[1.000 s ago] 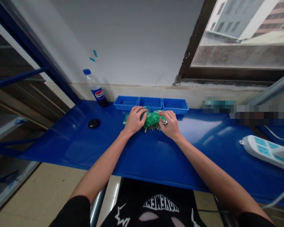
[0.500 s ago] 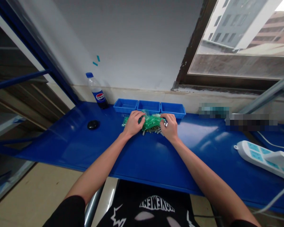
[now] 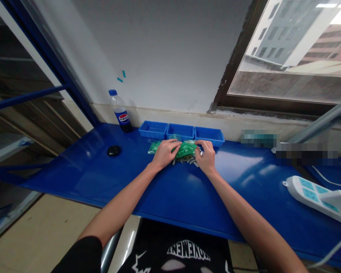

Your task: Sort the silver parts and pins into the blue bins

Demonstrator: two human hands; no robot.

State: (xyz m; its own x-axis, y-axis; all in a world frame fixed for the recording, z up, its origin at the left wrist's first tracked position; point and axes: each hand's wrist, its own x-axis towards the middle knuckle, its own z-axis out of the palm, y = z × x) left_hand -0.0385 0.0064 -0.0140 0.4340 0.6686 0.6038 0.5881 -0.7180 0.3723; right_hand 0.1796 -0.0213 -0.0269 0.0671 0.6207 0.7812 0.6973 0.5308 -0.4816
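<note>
Between my hands lies a crumpled green plastic bag [image 3: 186, 149], partly see-through. My left hand [image 3: 166, 152] is closed on its left side, fingers curled over the plastic. On the right edge my right hand [image 3: 205, 154] pinches the same bag between thumb and fingers. Just below the bag, a pile of small metal screws [image 3: 185, 159] and silvery cylindrical pieces rests on the blue table [image 3: 176, 193]. Some of the pile is hidden under the bag and my right hand. Another flat piece of green plastic [image 3: 153, 147] sticks out left of my left hand.
Three blue trays stand in a row behind the bag: left [image 3: 152, 130], middle [image 3: 184, 131] and right [image 3: 208, 135]. A cola bottle [image 3: 122, 113] and a black round object [image 3: 113, 151] are at left. A white power strip [image 3: 315, 193] lies at right.
The view has shifted slightly. My left hand has moved a little to the right over the bag, its fingers nearer the bag's middle. My right hand keeps its pinch.
</note>
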